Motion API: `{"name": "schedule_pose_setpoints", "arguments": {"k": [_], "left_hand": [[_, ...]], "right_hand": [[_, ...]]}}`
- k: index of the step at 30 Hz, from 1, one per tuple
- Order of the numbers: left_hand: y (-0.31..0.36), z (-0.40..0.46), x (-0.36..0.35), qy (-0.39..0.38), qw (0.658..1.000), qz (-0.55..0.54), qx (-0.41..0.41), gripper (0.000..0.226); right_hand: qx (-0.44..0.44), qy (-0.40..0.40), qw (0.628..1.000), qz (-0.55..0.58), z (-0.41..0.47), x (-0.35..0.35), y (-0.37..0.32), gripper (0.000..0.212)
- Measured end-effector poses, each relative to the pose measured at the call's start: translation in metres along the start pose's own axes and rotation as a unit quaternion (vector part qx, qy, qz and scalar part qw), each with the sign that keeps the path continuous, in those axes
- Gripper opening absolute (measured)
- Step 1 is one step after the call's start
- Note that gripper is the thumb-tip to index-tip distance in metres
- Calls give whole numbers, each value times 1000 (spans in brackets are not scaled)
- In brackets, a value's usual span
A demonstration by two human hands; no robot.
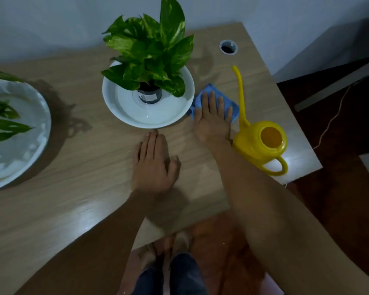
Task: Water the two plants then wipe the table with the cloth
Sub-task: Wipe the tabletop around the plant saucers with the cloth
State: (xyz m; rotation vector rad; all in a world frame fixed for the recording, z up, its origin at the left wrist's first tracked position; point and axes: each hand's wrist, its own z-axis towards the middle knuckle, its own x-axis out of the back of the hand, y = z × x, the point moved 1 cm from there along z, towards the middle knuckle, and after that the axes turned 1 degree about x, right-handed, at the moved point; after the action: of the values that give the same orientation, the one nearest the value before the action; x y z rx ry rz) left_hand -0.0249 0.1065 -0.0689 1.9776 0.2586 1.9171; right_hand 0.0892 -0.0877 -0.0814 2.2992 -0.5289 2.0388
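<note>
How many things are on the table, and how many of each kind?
Plants: 2, leafy plant and plant at the left edge
White dishes: 2, dish and dish
Blue cloths: 1, cloth
Yellow watering cans: 1, watering can
Hands: 2, left hand and right hand
Total: 8

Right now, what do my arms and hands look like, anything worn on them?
Both forearms are bare, with no sleeves in view. The left hand and right hand show no gloves, rings, watch or bracelets. No markings are visible in this dim light.
</note>
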Motion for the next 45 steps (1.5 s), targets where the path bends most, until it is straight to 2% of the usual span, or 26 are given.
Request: {"name": "schedule_pose_setpoints", "arguments": {"k": [5, 9, 13, 17, 20, 22, 24, 26, 28, 29, 30, 31, 33, 35, 36, 38, 40, 41, 43, 44, 45], "left_hand": [[-13, -28, 11, -3, 999, 4, -51, 74], [-28, -63, 14, -29, 998, 23, -58, 77], [-43, -83, 16, -38, 997, 33, -66, 75], [-60, -98, 24, -29, 998, 36, -32, 75], [-83, -109, 35, -26, 999, 37, 7, 74], [-100, -117, 44, -15, 999, 38, 28, 73], [-116, -125, 54, 1, 998, 46, 37, 71], [-131, -130, 63, 9, 998, 61, 31, 71], [-144, -132, 69, 13, 997, 68, 26, 70], [-149, -133, 70, 15, 997, 69, 28, 69], [-154, -133, 72, 15, 997, 70, 33, 69], [-157, -135, 72, 17, 997, 69, 38, 69], [-162, -139, 73, 23, 996, 65, 50, 69], [-167, -142, 74, 30, 996, 58, 65, 69], [-170, -144, 76, 32, 995, 56, 71, 69], [-176, -145, 78, 37, 995, 53, 80, 69], [-179, -146, 80, 42, 994, 60, 77, 69], [-180, -147, 81, 43, 994, 63, 74, 69], [-184, -150, 82, 42, 995, 64, 69, 68], [-186, -152, 82, 42, 994, 66, 70, 68], [-188, -154, 82, 41, 994, 68, 73, 69]], "right_hand": [[30, 43, 998, -27, -81, -12, -8, 63], [89, 15, 995, -39, -137, -18, -4, 60], [122, 28, 991, -55, -171, -18, 29, 60], [60, 12, 997, -45, -191, -15, 36, 63], [-22, 19, 999, -17, -209, -20, 5, 68], [-29, 26, 999, -13, -225, -28, -32, 70], [31, 17, 999, -13, -243, -37, -77, 67], [152, -5, 988, -28, -262, -44, -107, 64], [283, -28, 957, -55, -266, -41, -97, 61], [318, -30, 945, -75, -257, -38, -79, 59], [314, -28, 945, -90, -243, -33, -57, 58], [269, -23, 958, -95, -224, -28, -37, 58], [108, -8, 992, -65, -186, -16, -13, 59], [0, 1, 1000, -15, -164, -11, -34, 62], [-9, -8, 1000, 4, -162, -14, -59, 63], [50, -35, 998, 2, -176, -25, -114, 63], [174, -48, 983, -35, -205, -36, -157, 62], [248, -56, 966, -55, -222, -41, -165, 61], [403, -67, 907, -100, -244, -45, -150, 58], [458, -74, 878, -117, -241, -43, -131, 57], [476, -80, 866, -129, -232, -38, -112, 57]]}}
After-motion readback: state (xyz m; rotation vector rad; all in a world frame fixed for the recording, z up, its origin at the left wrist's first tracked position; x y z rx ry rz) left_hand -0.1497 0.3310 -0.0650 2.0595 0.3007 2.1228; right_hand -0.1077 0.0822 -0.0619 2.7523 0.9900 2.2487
